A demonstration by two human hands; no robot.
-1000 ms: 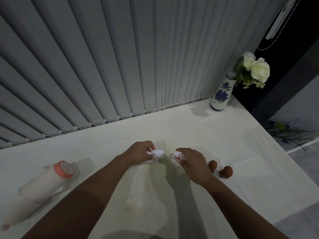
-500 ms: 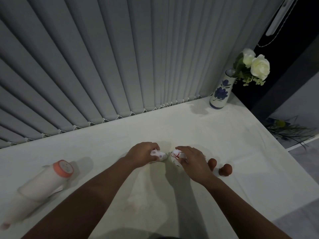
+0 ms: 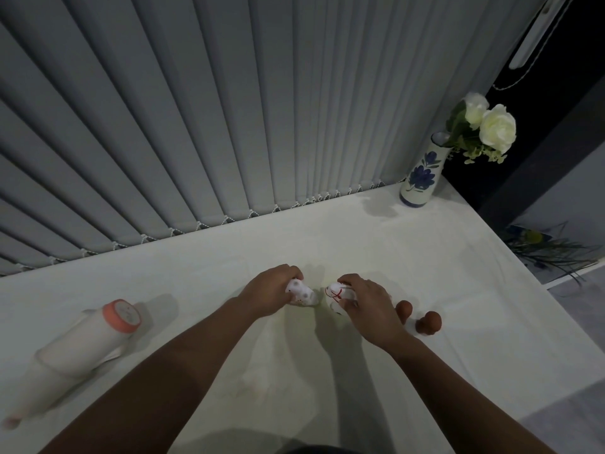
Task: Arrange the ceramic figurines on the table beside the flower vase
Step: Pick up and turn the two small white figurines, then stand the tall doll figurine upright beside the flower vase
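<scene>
Both hands are closed on small white figurines near the middle of the table. The left hand (image 3: 270, 291) wraps its fingers over a spotted white figurine (image 3: 301, 292); the right hand (image 3: 366, 303) pinches a white figurine with red markings (image 3: 337, 294) from above. The two pieces sit just beside each other, apart by a narrow gap.

To the right of the right hand stand two brown figurines (image 3: 417, 317), untouched. The flower vase (image 3: 420, 178) is well apart, at the far right corner by the blinds (image 3: 229, 109).

To do this well, I'd say lift each piece straight up, keep them from knocking together, and carry them far and right. Ceramic chips easily, so set them down gently, upright, short of the vase so it isn't bumped. A white bottle with an orange cap (image 3: 82, 348) lies at the near left, out of the way.
</scene>
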